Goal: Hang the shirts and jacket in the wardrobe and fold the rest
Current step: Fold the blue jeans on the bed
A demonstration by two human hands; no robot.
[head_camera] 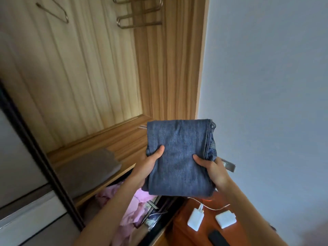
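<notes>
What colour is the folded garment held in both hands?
Blue denim: the folded jeans, clearest in the head view.

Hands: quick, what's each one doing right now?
Left hand: grips the folded jeans at their left edge.
Right hand: grips the jeans at their right edge.

Both grips hold a bundle of folded jeans (179,157) in front of the open wardrobe (79,68). The left grip (150,162) and the right grip (211,167) each clasp a side edge, thumbs on top of the denim. On the wardrobe's wooden shelf (127,139) lies a folded grey cloth (88,167). Pink clothes (136,206) lie crumpled below the shelf. A wire hanger (53,13) hangs at the upper left. Two white chargers (195,220) and a dark flat object (218,238) lie on a reddish-brown worktop (184,228) by the pale wall (266,68).
</notes>
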